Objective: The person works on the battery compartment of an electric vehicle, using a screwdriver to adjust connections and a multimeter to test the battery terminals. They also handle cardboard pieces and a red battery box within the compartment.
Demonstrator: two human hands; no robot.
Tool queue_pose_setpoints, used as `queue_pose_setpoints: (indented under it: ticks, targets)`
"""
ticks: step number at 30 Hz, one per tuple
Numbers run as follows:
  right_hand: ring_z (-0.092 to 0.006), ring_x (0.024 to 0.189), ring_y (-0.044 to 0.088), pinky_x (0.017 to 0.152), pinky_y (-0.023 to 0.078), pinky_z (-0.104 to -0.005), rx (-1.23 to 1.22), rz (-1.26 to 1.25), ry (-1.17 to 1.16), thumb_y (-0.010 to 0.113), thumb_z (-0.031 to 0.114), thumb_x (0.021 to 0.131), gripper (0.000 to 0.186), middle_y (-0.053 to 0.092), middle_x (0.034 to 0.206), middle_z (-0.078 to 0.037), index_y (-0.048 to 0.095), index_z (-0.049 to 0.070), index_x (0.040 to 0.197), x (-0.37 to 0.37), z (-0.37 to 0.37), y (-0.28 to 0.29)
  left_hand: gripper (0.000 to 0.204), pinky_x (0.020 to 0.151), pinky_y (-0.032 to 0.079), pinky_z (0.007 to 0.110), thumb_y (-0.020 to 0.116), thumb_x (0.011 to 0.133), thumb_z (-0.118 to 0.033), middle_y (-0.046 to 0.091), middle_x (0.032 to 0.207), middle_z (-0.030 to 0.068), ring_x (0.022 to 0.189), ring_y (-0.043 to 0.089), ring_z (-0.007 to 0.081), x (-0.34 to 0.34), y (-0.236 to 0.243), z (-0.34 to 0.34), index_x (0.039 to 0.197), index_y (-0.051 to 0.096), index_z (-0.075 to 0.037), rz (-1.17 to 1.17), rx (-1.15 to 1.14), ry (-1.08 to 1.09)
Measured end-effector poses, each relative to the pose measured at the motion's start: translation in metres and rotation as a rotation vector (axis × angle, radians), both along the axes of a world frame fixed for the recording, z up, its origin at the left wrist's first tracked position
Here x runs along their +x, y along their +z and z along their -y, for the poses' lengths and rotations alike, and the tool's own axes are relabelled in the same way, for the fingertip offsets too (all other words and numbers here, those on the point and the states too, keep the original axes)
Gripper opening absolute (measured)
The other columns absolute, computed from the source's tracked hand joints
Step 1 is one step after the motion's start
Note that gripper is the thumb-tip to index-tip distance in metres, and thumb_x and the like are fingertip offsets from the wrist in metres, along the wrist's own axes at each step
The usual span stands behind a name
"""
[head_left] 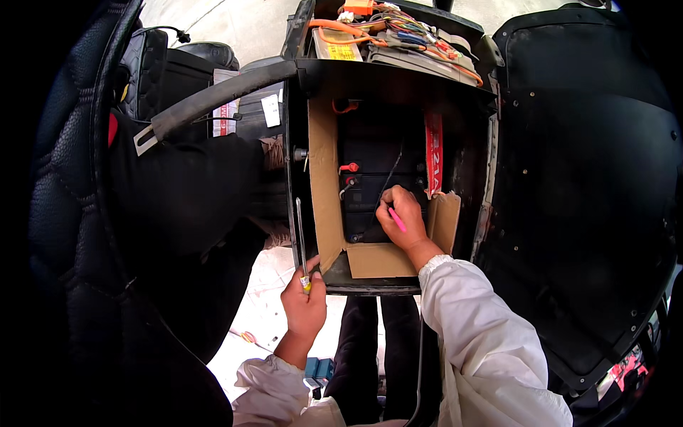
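Observation:
Black batteries (371, 153) lie in an open black metal box (398, 72). My right hand (408, 226) is over them, closed around a pink pen-like stick (397, 220) whose tip is hidden by my fingers. A thin pale line (395, 165) crosses the battery tops diagonally; whether it is drawn or a wire I cannot tell. At the box's near left corner, my left hand (304, 311) grips a screwdriver (300, 231) with its shaft upward. Cardboard (324, 164) lines the box walls. A red terminal cap (349, 168) shows on the batteries' left side.
Bundled wires (420, 35) with orange cables lie in the compartment behind. A grey padded bar (220, 99) juts left from the box. A black panel (583, 171) stands at right, a quilted black seat (64, 213) at left. Below is a blue object (319, 371) on the floor.

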State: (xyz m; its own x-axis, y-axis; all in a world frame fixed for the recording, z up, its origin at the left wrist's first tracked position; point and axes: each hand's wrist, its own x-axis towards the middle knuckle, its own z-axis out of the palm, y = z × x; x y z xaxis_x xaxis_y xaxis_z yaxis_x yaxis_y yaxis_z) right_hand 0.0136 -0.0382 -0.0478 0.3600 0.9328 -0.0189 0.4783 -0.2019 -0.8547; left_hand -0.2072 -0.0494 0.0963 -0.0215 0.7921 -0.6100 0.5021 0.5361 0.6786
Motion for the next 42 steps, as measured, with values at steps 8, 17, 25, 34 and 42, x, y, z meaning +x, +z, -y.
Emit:
queue_pose_setpoints:
  ticks: [8,17,25,34,42]
  targets:
    - [-0.0376,0.076,0.056,0.072,0.045,-0.0442,-0.023,-0.017,0.0,0.063,0.0,0.074,0.015,0.057,0.076,-0.016,0.05,0.003,0.081,-0.0017,-0.0005,-0.0036,0.028,0.058,0.043,0.021,0.053,0.094,-0.005,0.06,0.071,-0.0003,0.061,0.049,0.0029,0.0011,-0.0026,0.0006,0.119,0.064,0.0,0.0,0.049,-0.002]
    - [-0.0407,0.075,0.055,0.071,0.045,-0.0466,-0.016,-0.003,-0.002,0.061,0.0,0.073,0.014,0.057,0.076,-0.018,0.049,0.003,0.081,-0.0015,-0.0008,-0.0045,0.027,0.06,0.045,0.021,0.055,0.093,-0.006,0.063,0.075,0.0025,0.065,0.053,0.0041,0.0014,0.0016,-0.0008,0.118,0.065,-0.001,-0.013,0.012,0.02]
    - [-0.0365,0.073,0.059,0.067,0.048,-0.0422,-0.023,0.056,0.07,0.061,-0.003,0.071,0.016,0.061,0.076,-0.015,0.05,0.004,0.08,0.0013,0.0007,-0.0033,0.027,0.061,0.045,0.022,0.056,0.092,-0.008,0.062,0.073,0.0034,0.064,0.053,0.0047,-0.0004,-0.002,0.0016,0.117,0.066,-0.001,-0.041,0.074,-0.017]
    - [-0.0389,0.071,0.055,0.067,0.044,-0.0455,-0.02,-0.001,0.009,0.059,-0.001,0.07,0.014,0.056,0.072,-0.017,0.049,0.003,0.078,-0.0013,0.0003,-0.0024,0.026,0.055,0.042,0.022,0.057,0.092,-0.008,0.057,0.066,0.0009,0.058,0.048,0.0035,0.0015,0.0006,0.0004,0.116,0.067,-0.003,-0.054,0.039,0.003]
    - [-0.0409,0.076,0.058,0.068,0.047,-0.0461,-0.015,-0.103,-0.072,0.06,-0.001,0.075,0.012,0.059,0.077,-0.019,0.051,0.001,0.082,-0.003,-0.0016,-0.0002,0.026,0.056,0.043,0.022,0.057,0.093,-0.009,0.059,0.067,0.0026,0.058,0.05,0.0041,0.0032,0.0019,0.0005,0.116,0.066,-0.004,-0.061,0.073,-0.008]
